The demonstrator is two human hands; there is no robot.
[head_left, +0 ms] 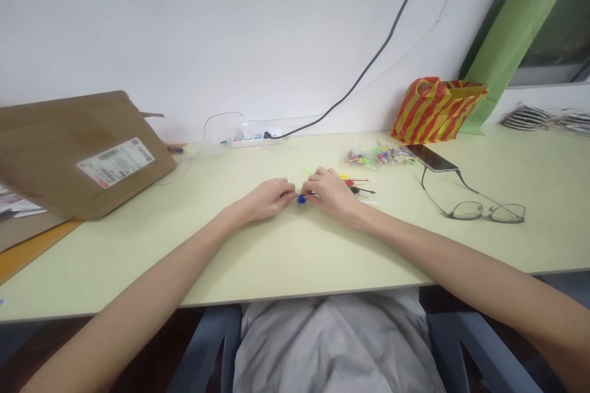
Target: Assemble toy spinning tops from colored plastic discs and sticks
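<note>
Since the fingers cover most of it, the small blue plastic piece [301,199] is kinda hard to make out, but it's on the table [286,258] right between both hands. The right hand [332,193] looks to be pinching its thin part; the left hand [271,198] has thumb and fingertips pressed together at its other side, though I can't tell if they've actually got hold of it. The right hand also partly blocks the skinny bright-green piece [306,170] and the yellow, red and black plastic pieces [354,183] just beside it. Behind those there's a crinkly clear bag of colourful bits [380,155], contents too blurry to sort out. Other stuff around: a black phone [432,158] touching some thin-framed glasses [483,212], a glossy red-and-yellow striped bag [436,110], a white power strip [258,137] by the wall, and a creased brown cardboard package [78,153], cut off at the left edge.
</note>
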